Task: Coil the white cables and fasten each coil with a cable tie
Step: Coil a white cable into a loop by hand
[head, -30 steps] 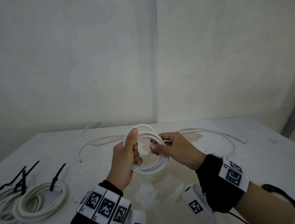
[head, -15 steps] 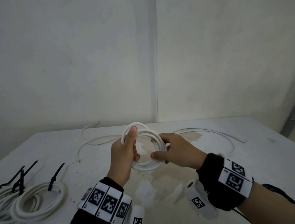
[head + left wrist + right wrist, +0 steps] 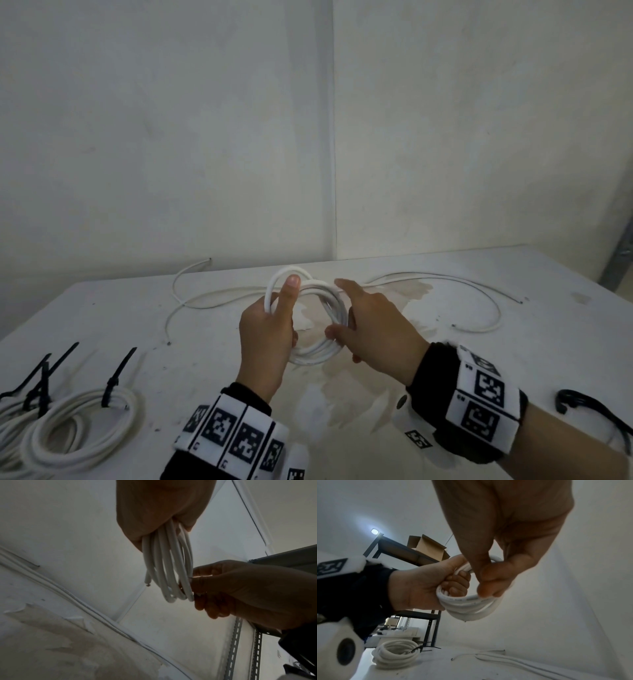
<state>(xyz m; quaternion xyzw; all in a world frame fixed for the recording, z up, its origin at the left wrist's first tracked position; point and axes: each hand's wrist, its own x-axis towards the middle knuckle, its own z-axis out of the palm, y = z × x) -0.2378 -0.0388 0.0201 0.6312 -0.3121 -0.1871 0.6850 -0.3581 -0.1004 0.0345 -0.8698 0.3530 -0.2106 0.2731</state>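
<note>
A white cable coil point(image 3: 318, 351) of several loops is held upright above the table. My left hand point(image 3: 281, 322) grips its left side, thumb pointing up along the top loop. My right hand point(image 3: 342, 315) holds the right side, thumb under and index finger stretched over the top. In the left wrist view the coil point(image 3: 168, 561) hangs from my left hand point(image 3: 159, 513), a cut end sticking out, and my right hand point(image 3: 240, 588) curls round the strands. In the right wrist view my right hand point(image 3: 496, 561) pinches the coil point(image 3: 471, 605) beside my left hand point(image 3: 423, 586).
Two loose white cables point(image 3: 219, 294) point(image 3: 479, 298) lie across the back of the white table point(image 3: 445, 342). Finished coils point(image 3: 85, 431) with black ties sit at the front left, one also in the right wrist view point(image 3: 395, 653). Black cable ties point(image 3: 596, 411) lie at the front right.
My right hand has slid from the coil's upper right down round its right side, and its index finger has straightened over the top. My left hand keeps its grip.
</note>
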